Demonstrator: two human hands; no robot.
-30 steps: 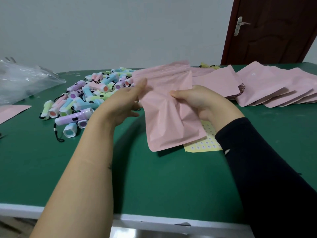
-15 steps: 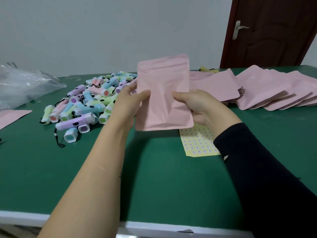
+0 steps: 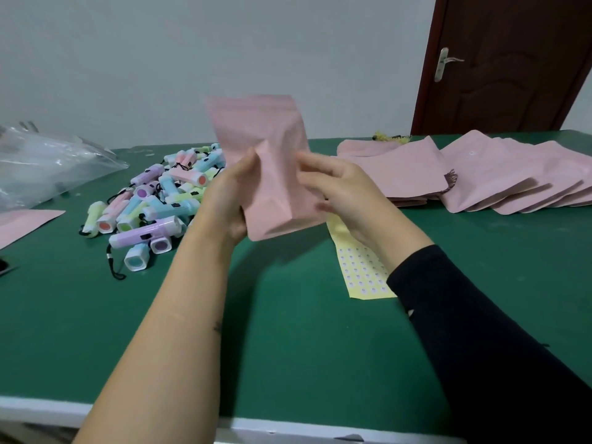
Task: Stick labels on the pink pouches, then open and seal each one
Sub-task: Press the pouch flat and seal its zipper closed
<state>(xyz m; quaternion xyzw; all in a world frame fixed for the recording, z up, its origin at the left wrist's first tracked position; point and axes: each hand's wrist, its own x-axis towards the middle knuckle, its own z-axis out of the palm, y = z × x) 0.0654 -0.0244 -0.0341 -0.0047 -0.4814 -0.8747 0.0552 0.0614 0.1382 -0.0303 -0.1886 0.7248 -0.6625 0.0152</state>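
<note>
Since half a second ago the pink pouch (image 3: 272,174) has gone from flat to puckered, with a crease pushed in across its middle, and the right hand (image 3: 342,193) has shifted up its right edge. It stands upright at the centre of the frame, above the green surface (image 3: 288,347). The left hand (image 3: 224,200) has its grip clamped on the lower left edge. The right hand's fingertips touch the right side, but blur hides whether that grip is closed.

I see no label on the face turned this way, and the top looks closed, so this pouch seems at the opening step. At right a fan of pouches (image 3: 480,177) lies overlapped, one showing a small round label (image 3: 471,153). The label sheet (image 3: 362,274) lies partly under the right wrist.

A pile of toy torches (image 3: 160,193) sits close at centre left, and a clear plastic bag (image 3: 48,161) lies beyond, at the left edge.
</note>
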